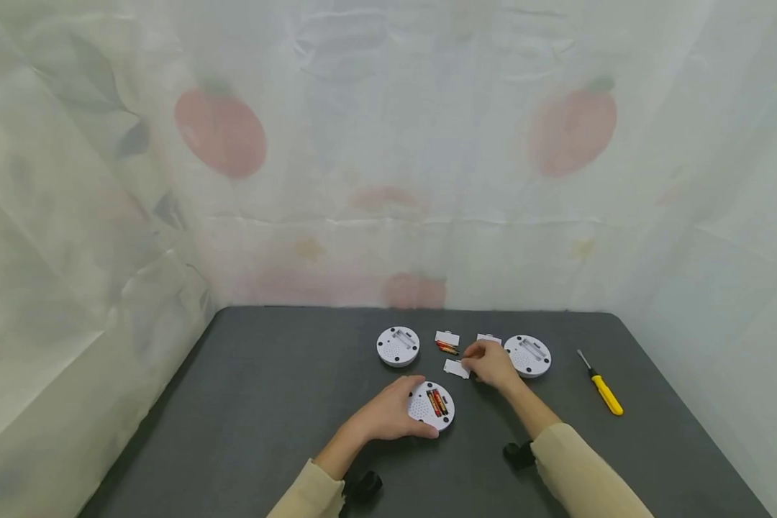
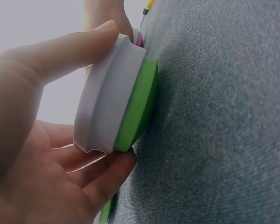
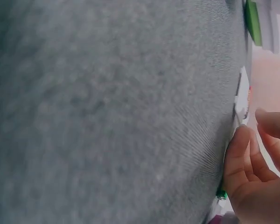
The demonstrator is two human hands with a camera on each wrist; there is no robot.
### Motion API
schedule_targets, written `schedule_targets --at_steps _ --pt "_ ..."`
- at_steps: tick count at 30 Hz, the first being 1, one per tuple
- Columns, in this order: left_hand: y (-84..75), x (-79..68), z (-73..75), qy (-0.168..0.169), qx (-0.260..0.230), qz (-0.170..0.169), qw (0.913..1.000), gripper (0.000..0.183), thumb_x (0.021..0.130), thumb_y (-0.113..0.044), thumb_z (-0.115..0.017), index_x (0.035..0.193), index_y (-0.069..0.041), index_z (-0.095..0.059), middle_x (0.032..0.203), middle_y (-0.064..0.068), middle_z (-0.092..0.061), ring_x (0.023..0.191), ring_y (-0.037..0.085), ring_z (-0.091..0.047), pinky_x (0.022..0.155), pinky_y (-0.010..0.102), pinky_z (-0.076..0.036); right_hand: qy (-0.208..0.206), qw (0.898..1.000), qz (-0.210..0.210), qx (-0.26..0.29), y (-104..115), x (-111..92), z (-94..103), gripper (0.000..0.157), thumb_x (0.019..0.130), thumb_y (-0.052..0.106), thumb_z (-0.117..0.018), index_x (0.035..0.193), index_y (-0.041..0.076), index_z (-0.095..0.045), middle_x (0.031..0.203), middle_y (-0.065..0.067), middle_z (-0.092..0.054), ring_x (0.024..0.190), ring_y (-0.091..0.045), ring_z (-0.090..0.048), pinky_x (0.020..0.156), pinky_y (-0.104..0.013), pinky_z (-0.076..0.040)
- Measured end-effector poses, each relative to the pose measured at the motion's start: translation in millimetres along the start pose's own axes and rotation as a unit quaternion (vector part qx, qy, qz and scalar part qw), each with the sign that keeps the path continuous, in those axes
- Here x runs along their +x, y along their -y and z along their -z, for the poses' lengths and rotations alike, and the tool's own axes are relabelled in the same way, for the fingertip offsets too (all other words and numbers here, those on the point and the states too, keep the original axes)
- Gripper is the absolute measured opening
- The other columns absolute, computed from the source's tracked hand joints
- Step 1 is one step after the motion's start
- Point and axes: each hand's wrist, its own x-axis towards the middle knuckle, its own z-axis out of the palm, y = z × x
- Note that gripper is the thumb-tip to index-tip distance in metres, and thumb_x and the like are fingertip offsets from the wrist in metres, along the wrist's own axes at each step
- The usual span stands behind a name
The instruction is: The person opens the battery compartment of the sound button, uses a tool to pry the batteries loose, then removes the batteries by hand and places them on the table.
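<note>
My left hand grips a round white device by its sides, thumb and fingers on opposite edges. Two red-and-black batteries lie in its uncovered compartment, which faces up. The left wrist view shows the device's green lower part close over the table. My right hand reaches to a white battery cover, fingertips right at its near edge. In the right wrist view the thumb stands apart from the index fingertip, beside the cover.
Two more round white devices stand further back with bare battery slots. Two other white covers and red batteries lie between them. A yellow-handled screwdriver lies at right on the dark table.
</note>
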Motion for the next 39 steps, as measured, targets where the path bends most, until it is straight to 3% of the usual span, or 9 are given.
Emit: schedule_targets --at_steps 7,17,24,31,39 --pt "1.2 0.6 0.0 0.001 0.002 -0.002 1.0 0.098 0.073 -0.047 -0.089 0.148 -0.001 -0.046 0.143 0.011 -0.053 0.125 0.022 -0.051 0.106 0.042 -0.041 -0.001 0.999 0.035 0.01 7.9 -12.2 18.3 0.011 0.092 0.009 -0.074 0.1 0.002 -0.07 0.086 -0.006 -0.067 0.073 -0.017 -0.063 0.062 -0.032 -0.056" --pt "1.7 0.8 -1.1 0.0 0.004 0.004 1.0 0.097 0.073 -0.045 -0.089 0.148 -0.002 -0.046 0.14 0.011 -0.054 0.118 0.02 -0.052 0.102 0.04 -0.042 0.027 0.995 0.095 -0.015 7.8 -44.8 68.6 0.012 0.096 0.011 -0.07 0.103 0.002 -0.068 0.089 -0.012 -0.067 0.072 -0.023 -0.066 0.064 -0.03 -0.056" --pt "-0.1 5.5 -2.4 0.002 0.006 0.011 0.9999 0.097 0.073 -0.046 -0.089 0.148 -0.003 -0.046 0.14 0.01 -0.054 0.117 0.02 -0.052 0.102 0.04 -0.042 -0.008 0.994 0.085 -0.068 -4.1 -70.9 106.1 0.013 0.097 0.016 -0.071 0.103 0.005 -0.068 0.082 -0.007 -0.065 0.068 -0.017 -0.06 0.062 -0.029 -0.052" --pt "-5.0 6.9 -4.5 0.011 0.001 0.018 0.9998 0.096 0.072 -0.045 -0.089 0.148 -0.004 -0.046 0.138 0.008 -0.054 0.115 0.019 -0.052 0.1 0.039 -0.042 -0.051 0.988 0.078 -0.122 -31.2 -95.2 142.2 0.018 0.1 0.023 -0.067 0.105 0.005 -0.069 0.075 -0.004 -0.062 0.064 -0.013 -0.056 0.058 -0.031 -0.044" --pt "-6.5 5.9 -4.4 0.014 -0.01 0.013 0.9998 0.097 0.071 -0.042 -0.09 0.148 -0.002 -0.045 0.139 0.011 -0.054 0.116 0.022 -0.052 0.101 0.042 -0.042 -0.076 0.981 0.044 -0.175 -63.0 -104.3 177.4 0.026 0.1 0.022 -0.066 0.108 -0.002 -0.068 0.092 -0.011 -0.068 0.072 -0.017 -0.06 0.061 -0.035 -0.049"
